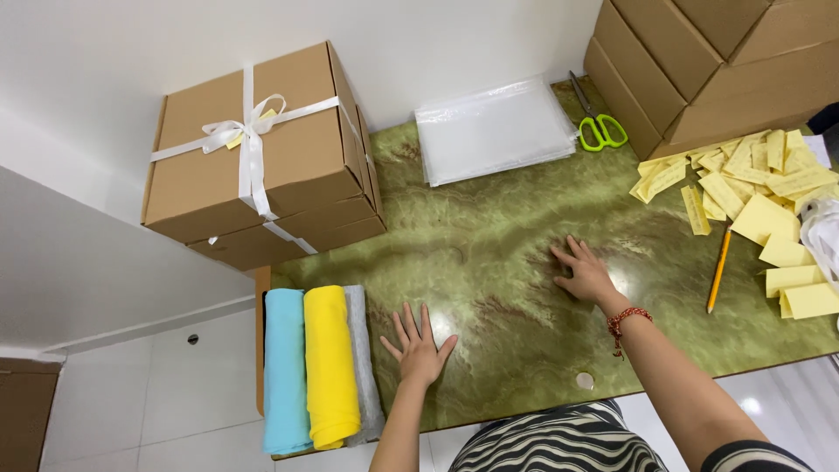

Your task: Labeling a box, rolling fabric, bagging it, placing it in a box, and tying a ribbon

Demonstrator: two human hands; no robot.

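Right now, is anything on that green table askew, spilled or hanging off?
The yellow paper slips lie in a loose scatter at the right, not stacked. The rolled cloths overhang the near edge of the table. Both hands, left and right, rest flat and empty.

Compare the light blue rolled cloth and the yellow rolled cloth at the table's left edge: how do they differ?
Colour: the light blue rolled cloth is pale blue; the yellow rolled cloth is bright yellow. Position: the blue one lies outermost on the left; the yellow one sits between it and a grey rolled cloth, nearer the left hand. Shared: both lie lengthwise, side by side and touching, overhanging the green marbled table edge.
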